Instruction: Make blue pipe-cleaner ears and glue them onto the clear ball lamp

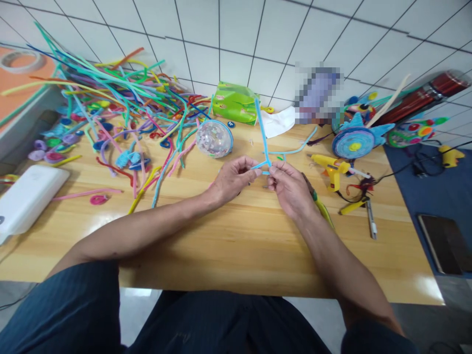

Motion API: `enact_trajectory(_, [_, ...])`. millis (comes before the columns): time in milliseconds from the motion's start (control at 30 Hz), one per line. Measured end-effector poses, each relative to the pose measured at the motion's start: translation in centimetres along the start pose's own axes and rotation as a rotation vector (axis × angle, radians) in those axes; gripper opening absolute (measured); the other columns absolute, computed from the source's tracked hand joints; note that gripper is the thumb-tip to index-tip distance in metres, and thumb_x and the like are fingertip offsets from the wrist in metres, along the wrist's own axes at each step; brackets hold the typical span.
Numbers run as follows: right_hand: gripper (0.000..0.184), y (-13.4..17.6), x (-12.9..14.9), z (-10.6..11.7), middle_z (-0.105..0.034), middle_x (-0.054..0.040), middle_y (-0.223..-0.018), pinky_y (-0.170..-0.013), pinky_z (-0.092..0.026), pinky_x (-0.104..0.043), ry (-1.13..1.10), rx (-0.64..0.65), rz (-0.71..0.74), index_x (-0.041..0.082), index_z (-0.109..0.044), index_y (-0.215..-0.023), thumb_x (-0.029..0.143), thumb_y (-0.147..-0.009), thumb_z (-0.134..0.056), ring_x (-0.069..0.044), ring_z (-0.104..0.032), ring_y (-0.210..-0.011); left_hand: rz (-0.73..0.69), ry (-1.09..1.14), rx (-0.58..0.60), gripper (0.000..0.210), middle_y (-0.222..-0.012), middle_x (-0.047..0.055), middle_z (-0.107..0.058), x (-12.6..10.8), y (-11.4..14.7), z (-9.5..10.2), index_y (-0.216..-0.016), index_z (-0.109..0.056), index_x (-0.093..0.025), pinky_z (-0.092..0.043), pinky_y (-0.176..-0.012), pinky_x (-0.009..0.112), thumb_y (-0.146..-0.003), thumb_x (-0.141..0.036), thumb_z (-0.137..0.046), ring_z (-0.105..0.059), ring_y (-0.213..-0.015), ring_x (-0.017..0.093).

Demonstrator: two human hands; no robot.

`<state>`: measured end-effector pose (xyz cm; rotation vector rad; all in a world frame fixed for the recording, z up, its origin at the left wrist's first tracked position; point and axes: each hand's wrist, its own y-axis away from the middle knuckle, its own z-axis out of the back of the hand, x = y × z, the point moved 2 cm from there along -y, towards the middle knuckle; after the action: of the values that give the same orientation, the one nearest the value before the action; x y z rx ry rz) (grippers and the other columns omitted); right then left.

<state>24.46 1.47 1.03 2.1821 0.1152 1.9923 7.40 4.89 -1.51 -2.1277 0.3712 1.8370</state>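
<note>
Between my two hands is a light blue pipe cleaner (262,129), bent into a small loop with one long end rising toward the wall. My left hand (236,178) pinches the loop's left side between thumb and fingers. On the other side, my right hand (289,187) pinches the right side, close to where the long end branches off. Just beyond my left hand sits a clear round ball (214,138) with small bits inside and a blue rim. Another pale blue pipe cleaner (295,149) lies behind my right hand.
A heap of colored pipe cleaners (121,93) spreads over the left. A green tissue pack (236,102) stands by the wall. To the right are a yellow glue gun (332,169), a blue coiled craft piece (353,142), a red thermos (416,101) and a pen-like tool (371,221). A white power bank (31,196) lies left.
</note>
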Motion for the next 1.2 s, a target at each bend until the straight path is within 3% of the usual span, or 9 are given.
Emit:
enact_trajectory(67, [0.033,0.1,-0.2,0.0,-0.053,0.0051,-0.073,-0.058,-0.041,-0.028,0.035,-0.006,0.03,0.026,-0.061,-0.085,0.051,-0.075,-0.081,-0.013,-0.049,-0.064,-0.12,-0.163,-0.083,0.037,-0.096,0.005,-0.075,0.1,0.1,0.3,-0.106,-0.07,-0.018,-0.052,-0.072,0.029,-0.09,-0.049,-0.084,-0.063,-0.076,0.014])
enact_trajectory(167, [0.031,0.3,-0.3,-0.2,-0.054,0.0053,-0.072,-0.058,-0.042,-0.029,0.06,-0.043,0.065,0.027,-0.061,-0.086,0.05,-0.079,-0.08,-0.012,-0.049,-0.063,-0.438,-0.518,-0.154,0.034,-0.125,0.011,-0.074,-0.2,0.6,0.3,-0.123,-0.071,-0.021,-0.056,-0.095,0.039,-0.092,-0.032,-0.08,-0.068,-0.108,0.023])
enact_trajectory(233, [0.029,0.5,-0.3,-0.3,-0.055,0.0055,-0.071,-0.06,-0.042,-0.029,0.051,-0.057,0.076,0.026,-0.062,-0.087,0.048,-0.079,-0.08,-0.012,-0.05,-0.062,-0.595,-0.677,-0.1,0.036,-0.132,0.013,-0.073,-0.3,1.1,0.0,-0.129,-0.07,-0.023,-0.054,-0.106,0.044,-0.094,-0.025,-0.076,-0.067,-0.122,0.028])
enact_trajectory(333, [0.027,0.7,-0.4,-0.5,-0.057,0.0058,-0.07,-0.062,-0.044,-0.029,0.046,-0.06,0.095,0.025,-0.064,-0.089,0.044,-0.08,-0.081,-0.012,-0.051,-0.063,-0.659,-0.731,-0.036,0.033,-0.133,0.013,-0.075,-0.1,1.5,-0.4,-0.132,-0.069,-0.023,-0.054,-0.107,0.046,-0.099,-0.022,-0.071,-0.07,-0.124,0.028])
enact_trajectory(500, [0.027,1.3,-0.2,-0.8,-0.066,0.0026,-0.082,-0.068,-0.049,-0.032,0.136,-0.053,0.175,0.026,-0.065,-0.095,0.048,-0.086,-0.078,-0.014,-0.057,-0.069,-0.632,-0.596,-0.045,0.021,-0.118,0.01,-0.082,-0.4,1.6,-0.5,-0.12,-0.073,-0.023,-0.058,-0.101,0.041,-0.101,-0.032,-0.074,-0.076,-0.112,0.024])
enact_trajectory(700, [0.019,1.9,0.6,-0.5,-0.072,-0.0002,-0.086,-0.075,-0.052,-0.034,0.229,-0.043,0.304,0.025,-0.074,-0.104,0.041,-0.098,-0.067,-0.017,-0.062,-0.077,-0.464,-0.33,-0.119,0.018,-0.098,0.007,-0.081,-1.2,1.5,-0.7,-0.106,-0.074,-0.018,-0.059,-0.079,0.028,-0.098,-0.034,-0.077,-0.074,-0.086,0.016])
enact_trajectory(867, [0.018,0.7,0.0,1.0,-0.077,-0.0003,-0.098,-0.083,-0.054,-0.034,0.252,-0.198,0.413,0.025,-0.074,-0.104,0.038,-0.092,-0.077,-0.019,-0.068,-0.09,-0.293,-0.013,-0.076,0.029,-0.095,0.005,-0.081,-0.8,1.2,-1.0,-0.106,-0.072,-0.017,-0.059,-0.078,0.026,-0.098,-0.044,-0.08,-0.075,-0.083,0.013])
enact_trajectory(967, [0.018,0.2,-0.3,1.1,-0.079,-0.0004,-0.1,-0.088,-0.055,-0.036,0.244,-0.129,0.406,0.025,-0.075,-0.103,0.04,-0.094,-0.077,-0.019,-0.07,-0.092,-0.206,0.128,-0.026,0.037,-0.095,0.005,-0.082,-0.7,1.0,-1.0,-0.107,-0.07,-0.017,-0.061,-0.078,0.026,-0.096,-0.05,-0.082,-0.077,-0.084,0.014])
enact_trajectory(1200, [0.01,0.9,0.3,0.5,-0.078,0.0023,-0.084,-0.073,-0.053,-0.031,0.253,-0.087,0.409,0.025,-0.077,-0.091,0.035,-0.093,-0.078,-0.015,-0.065,-0.077,-0.151,-0.007,-0.037,0.033,-0.093,0.004,-0.08,-0.5,0.8,-0.5,-0.109,-0.077,-0.016,-0.061,-0.074,0.026,-0.096,-0.047,-0.079,-0.074,-0.081,0.014])
